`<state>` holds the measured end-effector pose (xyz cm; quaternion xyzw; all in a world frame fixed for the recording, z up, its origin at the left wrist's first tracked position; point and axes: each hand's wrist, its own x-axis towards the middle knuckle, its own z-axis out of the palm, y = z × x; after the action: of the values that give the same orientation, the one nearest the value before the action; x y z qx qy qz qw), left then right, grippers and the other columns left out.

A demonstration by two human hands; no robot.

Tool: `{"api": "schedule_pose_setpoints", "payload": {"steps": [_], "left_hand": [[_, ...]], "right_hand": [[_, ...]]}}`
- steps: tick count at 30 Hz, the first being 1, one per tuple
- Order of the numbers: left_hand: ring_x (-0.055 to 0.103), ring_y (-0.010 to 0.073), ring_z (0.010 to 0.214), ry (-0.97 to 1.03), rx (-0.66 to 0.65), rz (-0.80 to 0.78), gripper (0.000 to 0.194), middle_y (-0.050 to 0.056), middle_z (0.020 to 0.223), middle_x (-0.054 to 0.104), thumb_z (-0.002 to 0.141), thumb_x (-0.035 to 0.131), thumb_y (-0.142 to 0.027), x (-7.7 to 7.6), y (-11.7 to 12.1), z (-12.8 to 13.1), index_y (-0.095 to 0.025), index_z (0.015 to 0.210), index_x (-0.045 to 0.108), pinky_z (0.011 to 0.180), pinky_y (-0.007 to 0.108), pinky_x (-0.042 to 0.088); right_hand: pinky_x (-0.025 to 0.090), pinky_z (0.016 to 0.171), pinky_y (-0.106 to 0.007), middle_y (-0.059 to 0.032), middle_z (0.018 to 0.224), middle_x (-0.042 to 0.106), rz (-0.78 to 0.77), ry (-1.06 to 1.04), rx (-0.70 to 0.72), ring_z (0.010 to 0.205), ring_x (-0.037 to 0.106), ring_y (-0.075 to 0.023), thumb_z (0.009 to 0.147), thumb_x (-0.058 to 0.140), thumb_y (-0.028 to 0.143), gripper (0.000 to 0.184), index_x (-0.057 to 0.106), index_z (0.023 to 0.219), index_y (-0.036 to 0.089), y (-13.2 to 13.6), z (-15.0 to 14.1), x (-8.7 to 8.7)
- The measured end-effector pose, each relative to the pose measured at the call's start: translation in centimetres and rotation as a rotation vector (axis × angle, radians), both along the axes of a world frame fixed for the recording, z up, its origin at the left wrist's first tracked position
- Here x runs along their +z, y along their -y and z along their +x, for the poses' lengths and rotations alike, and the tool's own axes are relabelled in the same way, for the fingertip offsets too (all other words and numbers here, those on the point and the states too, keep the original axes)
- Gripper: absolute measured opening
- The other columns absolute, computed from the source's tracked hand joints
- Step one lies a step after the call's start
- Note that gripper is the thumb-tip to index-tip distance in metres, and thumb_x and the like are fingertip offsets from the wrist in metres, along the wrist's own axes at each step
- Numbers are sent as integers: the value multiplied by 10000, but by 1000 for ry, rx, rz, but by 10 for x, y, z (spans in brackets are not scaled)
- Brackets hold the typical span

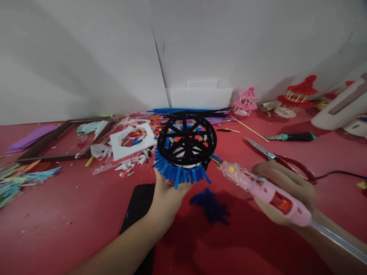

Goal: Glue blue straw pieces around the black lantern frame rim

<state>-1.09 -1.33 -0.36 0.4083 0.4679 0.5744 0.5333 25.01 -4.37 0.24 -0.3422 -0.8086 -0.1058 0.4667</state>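
Observation:
My left hand (169, 191) grips a round craft model (187, 139) from below, its fingers mostly hidden behind it. The model has a black spoked ring on top and a fringe of blue pipe cleaner pieces (180, 173) around its lower edge. In my right hand (289, 183) is a pink hot glue gun (258, 185) with a clear glue stick (338, 238) coming out of its back end. The gun's nozzle points left, close to the model's right edge, near a blue piece. Loose dark blue pipe cleaner pieces (211, 206) lie on the red table underneath.
Red-handled scissors (282, 158) and a green-and-black craft knife (295, 136) lie at right. Pink (247, 101) and red (298, 97) pagoda models stand behind. A black phone (139, 206) lies under my left forearm. Paper scraps, a cut-out white card (116, 147) and a brown frame (46, 156) are at left.

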Motion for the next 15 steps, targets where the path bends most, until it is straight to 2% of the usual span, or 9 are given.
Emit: {"api": "schedule_pose_setpoints", "payload": {"steps": [5, 9, 13, 15], "left_hand": [[719, 264, 1096, 9, -7, 27, 658, -8, 1009, 728, 610, 887, -150, -2, -1, 1, -297, 1138, 522, 1022, 429, 555], [736, 247, 970, -9, 11, -9, 676, 1, 1001, 748, 603, 884, -148, -1, -1, 1, -290, 1150, 514, 973, 440, 563], [737, 240, 969, -3, 24, -9, 667, 0, 1021, 750, 585, 885, -138, 2, 0, 2, -285, 1121, 516, 971, 432, 569], [739, 223, 883, -4, 26, -20, 655, -14, 959, 755, 583, 878, -128, 2, 0, 3, -286, 1104, 514, 907, 414, 590]], "right_hand": [[578, 643, -318, -45, 867, 625, -41, 5, -10, 757, 655, -195, 845, 621, 19, 262, 597, 986, 238, 1, 0, 0], [568, 621, -315, -39, 854, 621, -28, 10, -6, 729, 640, -187, 865, 618, 50, 225, 595, 992, 235, 1, -1, 1], [553, 592, -322, -25, 817, 613, -22, 1, 4, 693, 634, -184, 849, 632, 62, 212, 588, 960, 237, -1, 0, 3], [549, 576, -322, -23, 789, 614, -20, 11, 1, 677, 633, -186, 850, 623, 71, 208, 586, 969, 238, -1, 0, 6]]}}
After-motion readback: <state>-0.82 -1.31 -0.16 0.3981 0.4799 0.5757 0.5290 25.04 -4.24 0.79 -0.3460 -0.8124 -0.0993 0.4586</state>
